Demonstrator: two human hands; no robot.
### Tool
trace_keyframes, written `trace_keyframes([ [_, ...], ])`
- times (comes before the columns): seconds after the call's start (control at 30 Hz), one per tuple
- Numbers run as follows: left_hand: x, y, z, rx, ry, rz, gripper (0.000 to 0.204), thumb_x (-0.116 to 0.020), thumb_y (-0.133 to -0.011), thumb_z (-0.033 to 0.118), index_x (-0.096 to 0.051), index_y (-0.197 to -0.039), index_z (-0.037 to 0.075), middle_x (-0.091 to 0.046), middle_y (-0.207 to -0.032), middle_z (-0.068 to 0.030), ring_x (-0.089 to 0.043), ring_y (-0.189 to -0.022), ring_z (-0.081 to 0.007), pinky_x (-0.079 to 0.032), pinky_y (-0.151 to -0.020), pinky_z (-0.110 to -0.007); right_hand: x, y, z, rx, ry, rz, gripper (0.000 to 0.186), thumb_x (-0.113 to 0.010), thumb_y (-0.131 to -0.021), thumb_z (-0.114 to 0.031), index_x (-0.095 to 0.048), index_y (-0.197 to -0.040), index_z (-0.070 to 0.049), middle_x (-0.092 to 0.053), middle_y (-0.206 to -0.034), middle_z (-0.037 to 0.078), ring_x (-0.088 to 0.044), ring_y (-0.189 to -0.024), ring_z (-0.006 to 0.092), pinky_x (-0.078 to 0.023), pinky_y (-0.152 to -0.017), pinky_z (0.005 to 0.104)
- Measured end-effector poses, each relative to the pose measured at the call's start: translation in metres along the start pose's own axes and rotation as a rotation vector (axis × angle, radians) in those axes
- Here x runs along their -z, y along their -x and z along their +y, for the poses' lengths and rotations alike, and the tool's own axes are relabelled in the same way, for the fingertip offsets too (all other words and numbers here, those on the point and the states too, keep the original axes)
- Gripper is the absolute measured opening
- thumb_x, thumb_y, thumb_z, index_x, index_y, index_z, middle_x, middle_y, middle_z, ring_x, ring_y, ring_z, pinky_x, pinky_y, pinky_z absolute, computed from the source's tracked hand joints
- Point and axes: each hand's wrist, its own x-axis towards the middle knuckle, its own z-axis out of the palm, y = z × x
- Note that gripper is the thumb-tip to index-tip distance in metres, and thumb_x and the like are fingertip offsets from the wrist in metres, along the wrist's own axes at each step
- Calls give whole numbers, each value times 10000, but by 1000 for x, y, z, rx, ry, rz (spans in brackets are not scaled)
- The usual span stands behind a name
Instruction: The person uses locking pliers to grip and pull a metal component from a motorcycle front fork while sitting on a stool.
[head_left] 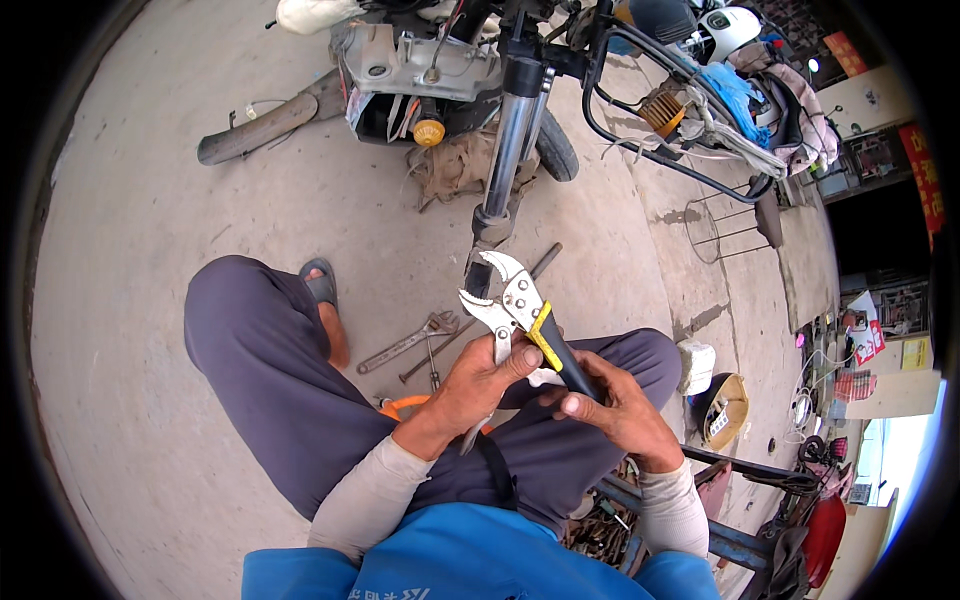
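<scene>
A pair of locking pliers [520, 300] with silver toothed jaws and a black-and-yellow handle is held up in front of my lap, its jaws spread and pointing up and left. My left hand [468, 385] is closed round the bare metal handle, thumb on top. The other, black handle lies in the grip of my right hand [622, 405]. Just beyond the jaws, a bare motorcycle fork leg [508, 150] comes down with no wheel on it. An adjustable wrench [405, 342] lies on the ground by my left hand, beside a long metal rod [545, 262].
The partly stripped motorcycle has a grey body panel [425, 65] and a black front frame [690, 165]. A detached mudguard [262, 125] lies at far left. At right are a tan basin [728, 412], a white block [697, 367] and a blue metal frame [735, 545].
</scene>
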Motion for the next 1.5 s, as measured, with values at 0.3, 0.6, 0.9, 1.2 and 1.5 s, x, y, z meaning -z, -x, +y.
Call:
trace_keyframes([
  [0.3,-17,3,-6,31,86,217,313,-702,-976,282,-630,-1086,-2,-681,-905,-53,-642,-813,-123,-527,-709,-274,-23,-23,31,-177,-563,-155,678,-676,-988,-343,-399,-1485,26,-541,-1388,161,-572,-1266,245,-499,-1085,436],
  [0.6,-22,0,-30,-13,200,557,338,-718,-950,325,-587,-1007,19,-628,-750,-37,-616,-640,-118,-500,-580,-262,-68,-33,70,2,-116,125,459,-616,-1033,-361,-562,-1304,6,-635,-1078,5,-569,-942,90,-493,-819,252],
  [0.9,-26,-6,-25,70,-32,384,520,-759,-904,443,-523,-1045,1,-562,-824,-32,-543,-769,-109,-496,-704,-295,-32,-20,9,-72,320,125,458,-695,-987,-296,-585,-1306,14,-606,-792,8,-486,-676,69,-422,-589,260],
  [1.2,-25,-23,-22,-3,3,299,554,-771,-904,431,-485,-1119,9,-543,-981,-41,-514,-913,-114,-467,-793,-280,-9,-29,-16,-110,514,104,504,-717,-965,-301,-584,-1310,42,-558,-661,39,-436,-596,103,-408,-579,310],
  [1.5,-21,-20,7,211,-150,145,1046,-586,-867,765,-349,-1462,-62,-629,-1231,-185,-605,-1172,-242,-478,-978,-334,7,-31,-30,-125,395,7,514,-720,-967,-209,-541,-1388,24,-679,-1152,82,-628,-1000,130,-517,-895,279],
])
